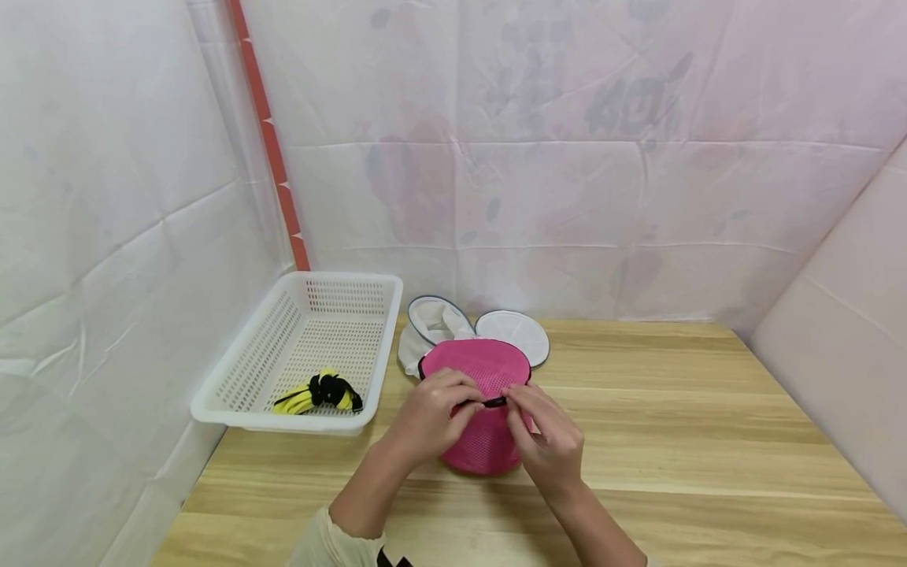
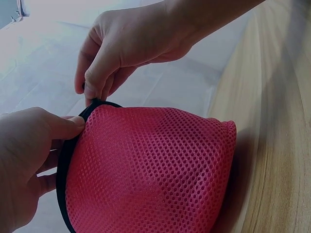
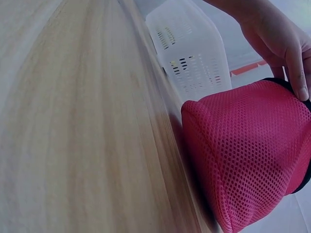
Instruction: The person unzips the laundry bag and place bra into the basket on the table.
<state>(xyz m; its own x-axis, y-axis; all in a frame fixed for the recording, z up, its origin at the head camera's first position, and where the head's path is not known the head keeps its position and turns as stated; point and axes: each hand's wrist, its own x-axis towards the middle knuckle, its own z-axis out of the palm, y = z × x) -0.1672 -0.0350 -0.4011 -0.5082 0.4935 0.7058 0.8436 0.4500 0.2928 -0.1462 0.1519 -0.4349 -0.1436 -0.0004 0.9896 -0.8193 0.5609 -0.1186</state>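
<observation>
A round pink mesh laundry bag (image 1: 482,445) with black edging stands on the table, tilted in both wrist views. My left hand (image 1: 434,413) pinches the black edging at the front of its top. Close beside it, my right hand (image 1: 549,441) pinches the same edging between thumb and fingers. The left wrist view shows the left hand (image 2: 24,160) at the edging and the right hand (image 2: 131,41) gripping its upper part. Whether a zip pull is between the right fingers is hidden. The right wrist view shows only the left hand (image 3: 282,43) on the bag (image 3: 252,150).
A white plastic basket (image 1: 386,331) at the left holds a yellow and black bundle (image 1: 319,394). Behind the pink bag lie a white bag (image 1: 414,346) with blue edging and a round white piece (image 1: 520,335). Pale sheeting (image 1: 538,189) encloses the wooden table (image 1: 680,441).
</observation>
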